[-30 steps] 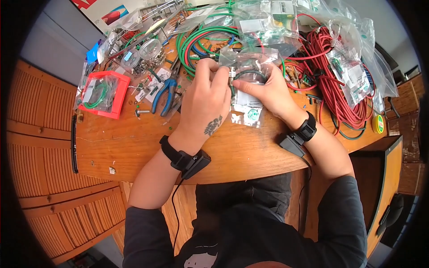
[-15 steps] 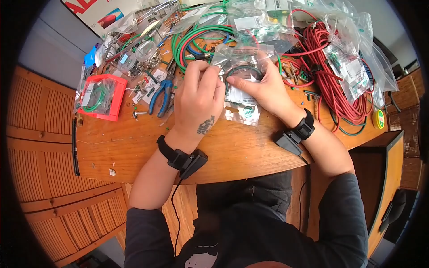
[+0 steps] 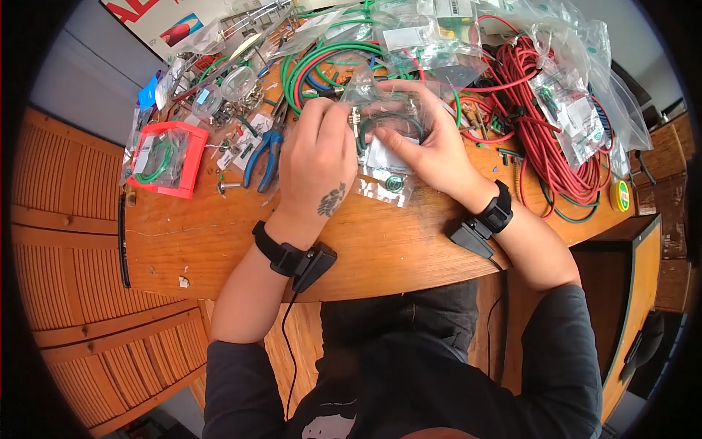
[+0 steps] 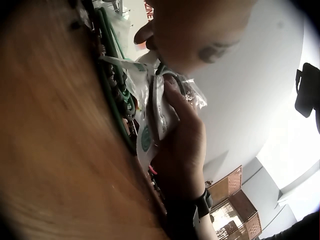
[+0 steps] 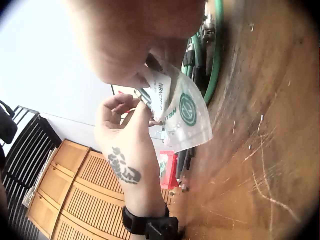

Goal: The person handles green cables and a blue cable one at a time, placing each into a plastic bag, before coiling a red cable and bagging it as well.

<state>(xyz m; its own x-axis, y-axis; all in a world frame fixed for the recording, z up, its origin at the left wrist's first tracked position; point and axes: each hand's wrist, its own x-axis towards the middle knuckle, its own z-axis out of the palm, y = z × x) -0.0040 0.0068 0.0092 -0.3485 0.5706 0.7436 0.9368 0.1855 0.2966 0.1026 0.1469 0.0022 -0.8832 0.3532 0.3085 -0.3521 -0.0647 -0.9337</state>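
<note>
A clear plastic bag (image 3: 380, 192) with a white label and green logo is held between both hands, above the table. A dark coiled cable (image 3: 391, 115) shows at the bag, its silver connector (image 3: 356, 121) close to the left fingertips. At the bag's left edge, the left hand (image 3: 318, 150) pinches with curled fingers, the fingertips partly hidden. From the other side the right hand (image 3: 439, 154) grips the bag, thumb over the front and fingers behind. The right wrist view shows the bag's printed label (image 5: 159, 90) under the right hand (image 5: 135, 35), with the left hand (image 5: 131, 145) facing it.
Blue-handled pliers (image 3: 262, 161) lie left of the hands, near a red bin (image 3: 191, 164) holding a bagged green cable. Small jars (image 3: 239, 84) stand behind them. Coiled green cables (image 3: 292, 73) lie at the back, and a thick red cable bundle (image 3: 526, 132) fills the right side.
Both hands and the bag have shifted slightly left. The bag's top now folds over more, and the silver connector shows again beside the left fingertips.
</note>
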